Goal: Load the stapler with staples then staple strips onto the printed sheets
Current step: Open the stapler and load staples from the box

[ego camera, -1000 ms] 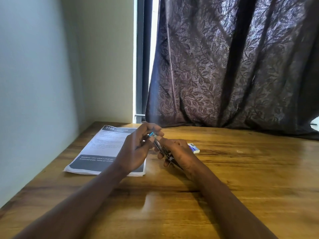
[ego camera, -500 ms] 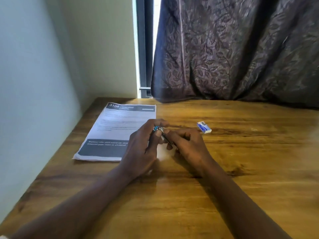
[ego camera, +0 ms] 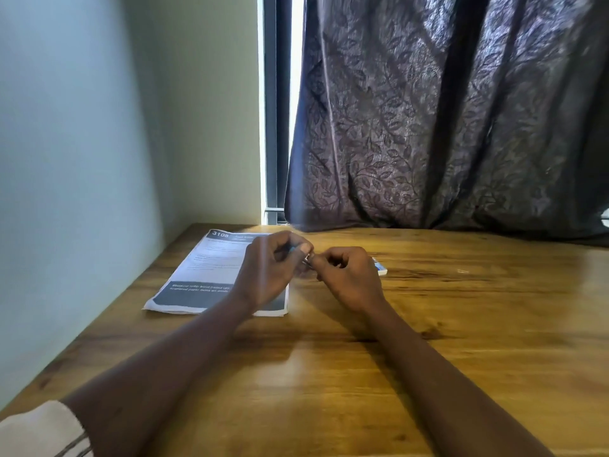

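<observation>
Metal stapler (ego camera: 307, 260) between both hands

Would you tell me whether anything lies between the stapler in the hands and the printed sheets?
Nothing visible does. The stapler, held by the left hand and right hand, sits just beside the printed sheets.

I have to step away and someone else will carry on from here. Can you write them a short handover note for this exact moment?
Left hand: closed on the small stapler, held above the table.
Right hand: fingers pinched at the stapler's tip; whether staples are between them cannot be seen.
Printed sheets: stacked flat on the wooden table, left of the hands, partly under the left hand.
Staple box: on the table just behind the right hand.
Done: stapler picked up, loading apparently under way.
Left: finish loading, close it, staple strips to the sheets. No strips are visible.
</observation>
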Motion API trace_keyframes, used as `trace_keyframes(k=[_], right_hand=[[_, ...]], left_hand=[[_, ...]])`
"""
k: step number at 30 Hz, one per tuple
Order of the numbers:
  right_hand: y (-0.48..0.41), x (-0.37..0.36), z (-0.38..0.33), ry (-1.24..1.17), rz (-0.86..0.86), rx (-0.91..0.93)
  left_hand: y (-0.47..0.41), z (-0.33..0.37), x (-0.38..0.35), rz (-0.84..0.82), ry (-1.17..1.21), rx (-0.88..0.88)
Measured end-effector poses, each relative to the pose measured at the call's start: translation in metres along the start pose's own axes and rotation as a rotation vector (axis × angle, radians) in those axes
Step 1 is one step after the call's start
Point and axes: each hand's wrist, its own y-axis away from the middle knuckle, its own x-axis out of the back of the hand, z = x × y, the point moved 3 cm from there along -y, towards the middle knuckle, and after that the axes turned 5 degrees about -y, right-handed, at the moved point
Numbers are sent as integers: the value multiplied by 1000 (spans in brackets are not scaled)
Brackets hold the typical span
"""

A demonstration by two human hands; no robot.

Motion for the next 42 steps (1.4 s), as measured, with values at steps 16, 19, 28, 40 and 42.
trace_keyframes(k=[16, 19, 28, 40, 42], right_hand=[[-12, -8, 12, -13, -26, 91], [-10, -11, 11, -33, -76, 160], [-8, 3, 8, -171, -16, 107], [-4, 9, 0, -468, -212, -220], [-3, 5, 1, -550, -337, -324]], left_hand=[[-16, -39, -10, -37, 144, 93], [-14, -43, -6, -4, 221, 179], [-13, -41, -4, 15, 403, 328], [-14, -21, -3, 6, 378, 200], [-14, -20, -3, 4, 364, 183]])
